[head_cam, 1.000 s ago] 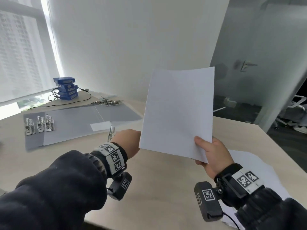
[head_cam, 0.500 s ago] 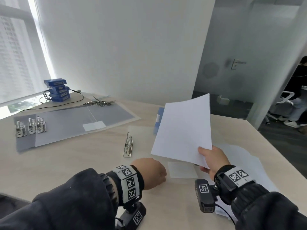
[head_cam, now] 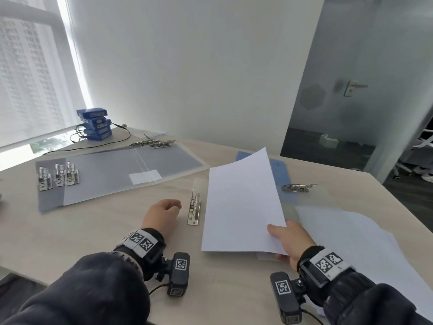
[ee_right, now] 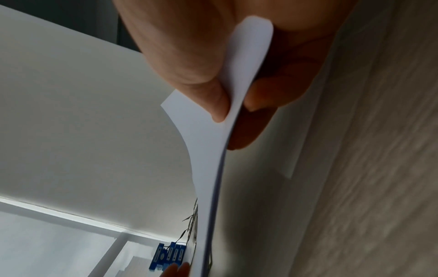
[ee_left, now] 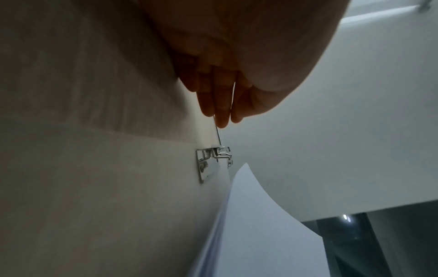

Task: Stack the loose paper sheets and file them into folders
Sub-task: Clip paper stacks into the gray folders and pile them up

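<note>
My right hand (head_cam: 281,238) pinches the near right corner of a stack of white sheets (head_cam: 241,207), thumb on top and fingers under it. The stack slants low over a clear open folder (head_cam: 311,200) on the table. In the right wrist view the sheets (ee_right: 213,168) bend between thumb and fingers (ee_right: 258,101). My left hand (head_cam: 171,207) lies on the table with loosely bent fingers, just left of that folder's metal clip (head_cam: 194,207), and holds nothing. In the left wrist view its fingertips (ee_left: 222,116) point at the clip (ee_left: 211,161).
Loose white sheets (head_cam: 351,242) lie spread at the right. Grey open folders (head_cam: 117,174) with metal clips (head_cam: 58,177) lie at the left. A blue folder (head_cam: 277,165) and another clip (head_cam: 297,187) sit behind the stack. Blue boxes (head_cam: 96,123) stand by the window.
My left hand let go of the sheets and dropped to the table beside the clip. My right hand lowered the stack from upright to a low slant over the clear folder.
</note>
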The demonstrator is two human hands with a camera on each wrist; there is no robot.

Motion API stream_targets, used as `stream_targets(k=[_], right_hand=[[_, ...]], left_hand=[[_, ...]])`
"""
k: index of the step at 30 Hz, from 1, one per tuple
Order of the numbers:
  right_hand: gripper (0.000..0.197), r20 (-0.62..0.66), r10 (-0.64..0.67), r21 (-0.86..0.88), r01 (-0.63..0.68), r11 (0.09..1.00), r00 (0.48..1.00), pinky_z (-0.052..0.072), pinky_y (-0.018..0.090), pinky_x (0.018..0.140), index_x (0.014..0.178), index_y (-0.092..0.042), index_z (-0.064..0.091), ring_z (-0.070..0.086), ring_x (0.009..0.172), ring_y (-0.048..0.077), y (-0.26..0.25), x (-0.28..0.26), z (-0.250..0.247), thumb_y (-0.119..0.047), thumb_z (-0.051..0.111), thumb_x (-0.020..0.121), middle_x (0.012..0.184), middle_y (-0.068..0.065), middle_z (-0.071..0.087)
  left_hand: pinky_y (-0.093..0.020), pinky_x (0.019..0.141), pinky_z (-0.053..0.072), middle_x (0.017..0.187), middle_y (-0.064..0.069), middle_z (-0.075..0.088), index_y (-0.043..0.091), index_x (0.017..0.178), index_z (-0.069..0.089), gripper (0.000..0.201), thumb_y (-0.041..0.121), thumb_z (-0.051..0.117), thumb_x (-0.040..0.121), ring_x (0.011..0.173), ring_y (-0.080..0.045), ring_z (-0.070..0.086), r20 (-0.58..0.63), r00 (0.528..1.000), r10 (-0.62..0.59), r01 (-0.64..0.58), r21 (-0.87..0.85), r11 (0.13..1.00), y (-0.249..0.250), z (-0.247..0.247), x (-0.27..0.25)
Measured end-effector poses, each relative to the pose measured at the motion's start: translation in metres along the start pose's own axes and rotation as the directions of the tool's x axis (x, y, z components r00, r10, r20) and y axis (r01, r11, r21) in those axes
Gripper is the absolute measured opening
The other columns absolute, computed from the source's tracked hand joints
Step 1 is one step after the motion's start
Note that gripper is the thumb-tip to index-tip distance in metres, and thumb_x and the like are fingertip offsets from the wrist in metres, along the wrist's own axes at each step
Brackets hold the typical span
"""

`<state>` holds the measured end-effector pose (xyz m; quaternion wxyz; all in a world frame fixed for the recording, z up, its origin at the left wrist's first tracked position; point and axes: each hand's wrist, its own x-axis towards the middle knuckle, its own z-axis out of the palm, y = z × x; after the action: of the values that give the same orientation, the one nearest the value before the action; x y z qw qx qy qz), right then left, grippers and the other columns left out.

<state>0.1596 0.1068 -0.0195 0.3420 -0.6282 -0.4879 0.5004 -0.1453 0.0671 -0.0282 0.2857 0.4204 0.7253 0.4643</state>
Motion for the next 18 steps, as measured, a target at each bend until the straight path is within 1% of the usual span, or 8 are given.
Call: stream_targets(k=[2,4,6,9,11,14,16,18], right_hand=[[0.005,0.019,0.006,-0.012,-0.006,1.0,1.0,0.045,0.026,0.045,0.102,-0.015,0.064,0.063,0.084,0.031,-0.001,0.002,0.009,-0.017,0.062,0.097,0.103,0.014,0.07],[0.007,0.038,0.013,-0.018,-0.013,1.0,0.999,0.045,0.026,0.044,0.103,-0.014,0.064,0.064,0.083,0.033,-0.002,0.002,0.017,-0.016,0.061,0.097,0.104,0.016,0.071],[0.008,0.057,0.016,-0.016,-0.015,1.0,0.998,0.045,0.027,0.043,0.104,-0.01,0.064,0.064,0.076,0.033,-0.002,0.001,0.023,-0.013,0.061,0.098,0.102,0.018,0.071],[0.008,0.08,0.012,-0.039,-0.009,0.999,0.997,0.043,0.026,0.04,0.104,-0.007,0.064,0.064,0.071,0.031,-0.001,-0.001,0.03,-0.011,0.06,0.098,0.099,0.018,0.071],[0.008,0.099,0.026,-0.048,-0.021,0.999,0.995,0.044,0.026,0.04,0.104,-0.008,0.063,0.064,0.07,0.029,-0.002,-0.003,0.031,-0.012,0.061,0.097,0.095,0.015,0.071],[0.009,0.169,0.073,-0.069,-0.062,0.996,0.983,0.046,0.026,0.043,0.105,-0.01,0.063,0.063,0.067,0.026,-0.007,-0.005,0.027,-0.015,0.063,0.097,0.09,0.012,0.07],[0.016,0.217,0.115,-0.106,-0.093,0.99,0.969,0.048,0.027,0.045,0.109,-0.01,0.064,0.064,0.064,0.025,-0.011,-0.006,0.021,-0.02,0.063,0.097,0.088,0.013,0.07],[0.021,0.269,0.161,-0.161,-0.12,0.98,0.95,0.048,0.027,0.046,0.114,-0.01,0.063,0.063,0.058,0.025,-0.014,-0.005,0.015,-0.024,0.061,0.098,0.08,0.013,0.069]], left_hand=[[-0.02,0.076,0.042,0.111,0.01,0.071,0.029,0.104,0.072,0.027,0.012,0.053,0.095,0.099,-0.009,0.061,-0.01,1.0,0.0,0.0,-0.005,1.0,-0.003,0.0,0.002],[-0.028,0.087,0.047,0.113,0.01,0.069,0.028,0.111,0.072,0.031,0.012,0.051,0.095,0.101,-0.012,0.062,-0.017,1.0,0.001,-0.001,0.03,1.0,-0.005,0.001,0.001],[-0.033,0.098,0.048,0.115,0.011,0.069,0.031,0.115,0.07,0.033,0.015,0.05,0.094,0.107,-0.015,0.063,-0.015,1.0,0.001,0.0,0.076,0.997,-0.008,0.004,0.002],[-0.039,0.113,0.039,0.122,0.019,0.068,0.042,0.121,0.066,0.033,0.032,0.051,0.094,0.121,-0.015,0.059,-0.004,1.0,0.0,0.001,0.175,0.985,-0.011,0.009,0.005],[-0.039,0.119,0.031,0.125,0.023,0.066,0.042,0.129,0.063,0.035,0.041,0.049,0.097,0.125,-0.011,0.055,0.006,1.0,0.011,-0.013,0.238,0.971,-0.009,0.01,0.006],[-0.036,0.122,0.024,0.128,0.023,0.066,0.041,0.133,0.061,0.038,0.04,0.047,0.098,0.129,-0.008,0.053,0.02,0.999,0.044,-0.048,0.284,0.958,-0.006,0.012,0.008],[-0.034,0.122,0.021,0.127,0.023,0.067,0.042,0.133,0.061,0.038,0.039,0.047,0.097,0.128,-0.006,0.053,0.035,0.997,0.064,-0.071,0.318,0.945,-0.006,0.013,0.011],[-0.033,0.119,0.018,0.124,0.026,0.067,0.044,0.13,0.062,0.037,0.041,0.047,0.096,0.125,-0.003,0.054,0.052,0.996,0.073,-0.087,0.346,0.934,-0.008,0.014,0.013]])
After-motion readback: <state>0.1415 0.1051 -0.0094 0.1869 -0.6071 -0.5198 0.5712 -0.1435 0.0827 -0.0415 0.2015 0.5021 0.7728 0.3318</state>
